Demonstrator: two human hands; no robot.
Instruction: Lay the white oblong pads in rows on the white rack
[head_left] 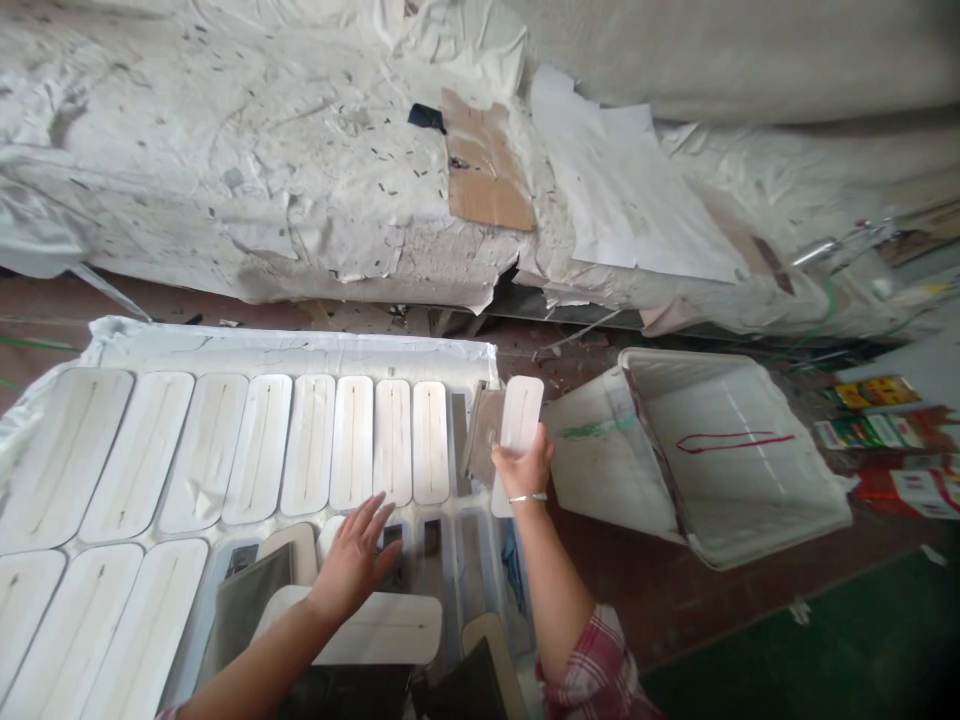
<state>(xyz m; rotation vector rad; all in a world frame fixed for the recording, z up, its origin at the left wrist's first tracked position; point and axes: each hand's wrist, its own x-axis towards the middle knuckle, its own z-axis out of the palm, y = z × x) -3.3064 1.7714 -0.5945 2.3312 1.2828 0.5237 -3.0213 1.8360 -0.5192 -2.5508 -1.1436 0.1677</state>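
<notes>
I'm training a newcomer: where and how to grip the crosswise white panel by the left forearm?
Perhaps pinch the white panel by its long edges near the rounded right end, from the right: that end shows; the left forearm crosses farther left.

Legible text: none. Print on the yellow packet, the green-and-white packet and the red packet, far right, too blurred to read. Green marks on outer wall of white bin: no character made out.

This is looking like a workshop — rounded white oblong panels are lying in rows — crumpled, stained off-white sheeting is spreading beyond them.
</notes>
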